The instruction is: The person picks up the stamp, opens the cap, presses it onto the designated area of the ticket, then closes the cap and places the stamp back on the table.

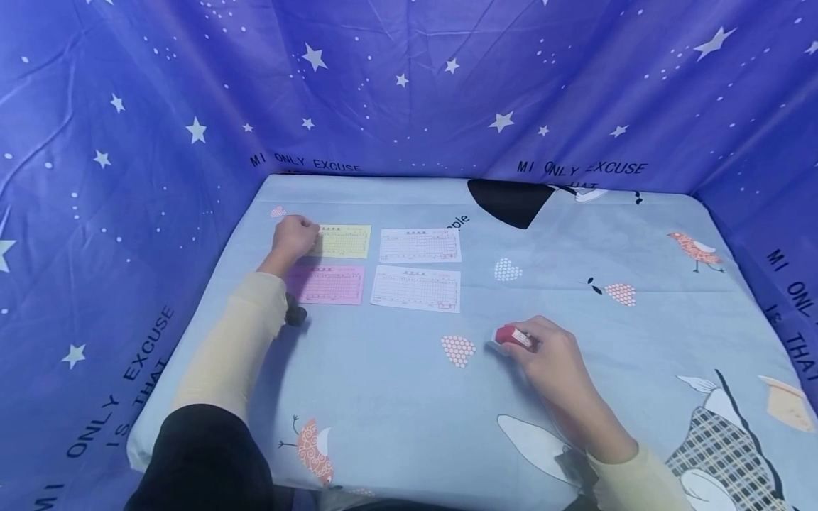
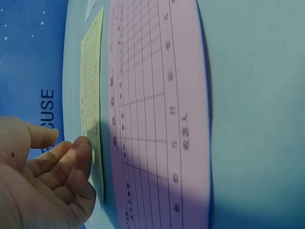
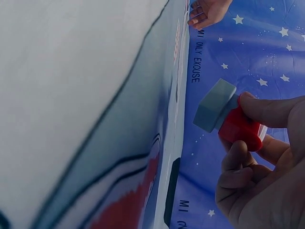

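My left hand (image 1: 295, 238) is at the left end of a yellow receipt slip (image 1: 345, 243). In the left wrist view its fingertips meet the yellow paper, with the thumb held apart. A pink receipt slip (image 1: 332, 285) lies just in front, partly beneath the left forearm in the head view. To the right are two white slips, the farther one (image 1: 418, 245) and the nearer one (image 1: 412, 287), each with a small red mark at its lower right corner. Between thumb and fingers, my right hand (image 1: 556, 362) grips a red stamp (image 3: 240, 126) with a translucent cap (image 3: 214, 105) on its end.
A light blue patterned cloth (image 1: 396, 397) covers the table, printed with hearts, birds and other figures. Blue star-patterned curtains (image 1: 409, 121) hang behind it and at both sides. A dark strapped object (image 1: 295, 312) sits under my left wrist.
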`<state>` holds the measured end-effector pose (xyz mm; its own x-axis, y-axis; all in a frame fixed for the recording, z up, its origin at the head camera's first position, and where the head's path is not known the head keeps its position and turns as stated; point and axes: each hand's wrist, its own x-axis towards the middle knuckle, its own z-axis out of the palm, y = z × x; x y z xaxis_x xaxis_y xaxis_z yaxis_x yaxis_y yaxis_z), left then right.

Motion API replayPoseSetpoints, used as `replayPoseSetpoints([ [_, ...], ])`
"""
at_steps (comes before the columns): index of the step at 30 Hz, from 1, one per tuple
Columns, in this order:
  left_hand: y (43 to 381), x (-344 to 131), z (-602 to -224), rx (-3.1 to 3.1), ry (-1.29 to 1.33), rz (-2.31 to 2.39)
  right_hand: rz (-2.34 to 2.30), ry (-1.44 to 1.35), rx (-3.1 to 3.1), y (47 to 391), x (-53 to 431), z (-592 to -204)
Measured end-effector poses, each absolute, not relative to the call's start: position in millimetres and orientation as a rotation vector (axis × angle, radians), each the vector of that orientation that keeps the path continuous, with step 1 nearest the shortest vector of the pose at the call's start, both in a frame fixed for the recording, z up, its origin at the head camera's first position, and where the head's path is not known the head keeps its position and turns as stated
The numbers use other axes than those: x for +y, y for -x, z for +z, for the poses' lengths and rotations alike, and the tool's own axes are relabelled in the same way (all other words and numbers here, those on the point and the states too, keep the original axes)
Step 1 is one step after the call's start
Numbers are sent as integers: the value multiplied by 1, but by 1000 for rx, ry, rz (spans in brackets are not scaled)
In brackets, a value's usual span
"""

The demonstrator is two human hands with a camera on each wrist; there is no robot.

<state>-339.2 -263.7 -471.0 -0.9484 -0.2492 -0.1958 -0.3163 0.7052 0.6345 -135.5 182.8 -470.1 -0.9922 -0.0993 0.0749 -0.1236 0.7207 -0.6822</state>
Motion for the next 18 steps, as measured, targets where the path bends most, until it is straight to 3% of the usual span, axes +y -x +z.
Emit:
replayPoseSetpoints([
  [18,340,-278,-470,2797,557,1062,1145,-148,-2913,137,185,-470],
])
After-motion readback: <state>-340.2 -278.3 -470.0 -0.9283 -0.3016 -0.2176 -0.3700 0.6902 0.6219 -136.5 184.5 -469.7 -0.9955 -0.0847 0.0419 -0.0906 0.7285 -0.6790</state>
